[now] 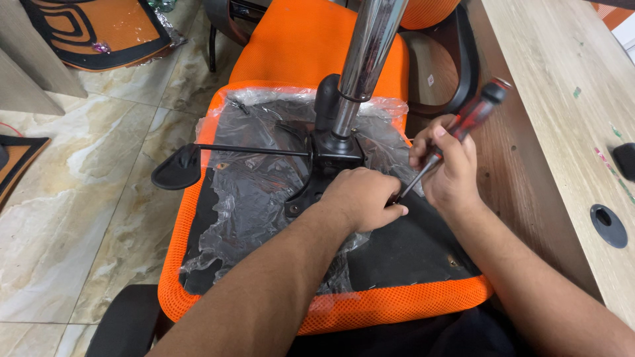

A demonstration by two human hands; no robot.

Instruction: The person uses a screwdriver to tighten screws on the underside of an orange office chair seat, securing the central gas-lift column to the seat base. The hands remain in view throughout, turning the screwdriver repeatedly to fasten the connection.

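An orange mesh chair seat (397,305) lies upside down in front of me, its black underside partly covered by crumpled clear plastic (254,192). A black metal mechanism plate (334,153) with a chrome gas cylinder (367,56) and a paddle lever (177,168) sits on it. My left hand (362,198) rests closed on the plate's right side, at the screwdriver's tip. My right hand (450,170) grips a red and black screwdriver (473,114), its shaft angled down to the left toward the plate.
A wooden desk (569,112) with a round cable hole (607,225) runs along the right. Another orange chair seat (304,46) stands behind. An orange and black chair part (99,30) lies on the marble floor (86,198) at the upper left.
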